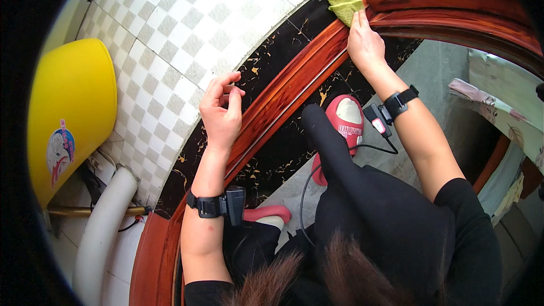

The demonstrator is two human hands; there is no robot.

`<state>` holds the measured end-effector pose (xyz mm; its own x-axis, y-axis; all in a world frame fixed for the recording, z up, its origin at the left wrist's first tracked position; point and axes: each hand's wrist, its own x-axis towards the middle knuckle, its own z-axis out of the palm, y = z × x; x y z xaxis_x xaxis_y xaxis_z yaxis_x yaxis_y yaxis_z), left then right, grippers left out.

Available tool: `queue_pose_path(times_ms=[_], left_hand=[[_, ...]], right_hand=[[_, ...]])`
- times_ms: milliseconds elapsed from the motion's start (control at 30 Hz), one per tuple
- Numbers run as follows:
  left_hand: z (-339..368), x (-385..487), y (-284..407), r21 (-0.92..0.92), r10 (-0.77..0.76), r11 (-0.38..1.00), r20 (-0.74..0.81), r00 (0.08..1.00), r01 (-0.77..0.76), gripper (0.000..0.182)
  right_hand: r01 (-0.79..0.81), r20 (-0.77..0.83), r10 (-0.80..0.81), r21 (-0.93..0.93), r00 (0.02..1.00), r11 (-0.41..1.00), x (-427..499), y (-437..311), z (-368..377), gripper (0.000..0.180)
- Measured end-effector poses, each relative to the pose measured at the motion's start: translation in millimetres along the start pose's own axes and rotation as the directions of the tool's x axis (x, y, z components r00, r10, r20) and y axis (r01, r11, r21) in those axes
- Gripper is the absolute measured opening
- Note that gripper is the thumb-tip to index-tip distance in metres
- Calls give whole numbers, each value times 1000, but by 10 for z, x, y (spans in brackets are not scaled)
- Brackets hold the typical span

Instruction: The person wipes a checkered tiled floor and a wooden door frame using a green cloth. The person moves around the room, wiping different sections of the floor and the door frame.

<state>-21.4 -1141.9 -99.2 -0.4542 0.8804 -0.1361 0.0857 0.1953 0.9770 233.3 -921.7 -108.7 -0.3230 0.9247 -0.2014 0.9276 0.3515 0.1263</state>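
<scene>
A folded yellow-green cloth [348, 8] lies under the fingers of my right hand [366, 42], pressed onto the reddish wooden door sill [293, 78] where it meets the wooden frame at the upper right. My left hand [222, 108] is raised near the sill's left part, with loosely curled fingers and nothing visible in it. Black stone with gold veins [272, 53] borders the sill on both sides. A thin metal strip runs along the sill.
A yellow panel with a sticker [72, 114], a thick white pipe [104, 229] and a brass-coloured pipe [93, 211] stand left. Checkered tiles [170, 34] lie beyond the sill. Patterned fabric [505, 110] hangs right. A thin black cable [302, 204] runs by my legs.
</scene>
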Motion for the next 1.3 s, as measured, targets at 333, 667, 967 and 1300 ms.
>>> queue_pose_path(times_ms=[333, 667, 967, 1300], left_hand=[[-37, 2, -23, 8, -55, 998, 13, 998, 55, 24], [-41, 12, -205, -35, -156, 987, 28, 987, 157, 25], [96, -176, -347, 282, 70, 943, 349, 934, -176, 25], [560, -605, -344, 499, -7, 845, 372, 928, -194, 15]], right_hand=[[26, -163, 0, 158, 987, 987, -126, 81, 362, 57], [570, 106, -634, 345, 766, 746, -1045, -390, 230, 71], [633, 43, -771, 543, 635, 552, -1033, -449, 154, 53], [463, 130, -792, 750, 596, 471, -955, -573, 145, 37]])
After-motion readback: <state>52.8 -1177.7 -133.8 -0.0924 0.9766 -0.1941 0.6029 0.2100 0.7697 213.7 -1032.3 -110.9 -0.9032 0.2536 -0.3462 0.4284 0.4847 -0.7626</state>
